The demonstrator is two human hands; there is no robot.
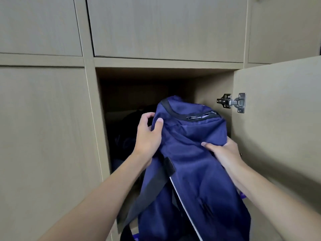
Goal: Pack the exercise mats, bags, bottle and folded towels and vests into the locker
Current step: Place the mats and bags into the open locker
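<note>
A navy blue bag (191, 164) with a black zip and dark straps hangs in front of the open locker compartment (132, 94), its top leaning into the opening. My left hand (149, 134) grips the fabric at the bag's upper left edge. My right hand (224, 152) clutches the fabric on the bag's right side. Something dark (126, 129) lies inside the locker behind my left hand, too shadowed to identify.
The locker door (278, 127) stands swung open on the right, with a metal hinge (232, 102) at its inner edge. Shut wooden locker doors (43, 127) surround the opening on the left and above.
</note>
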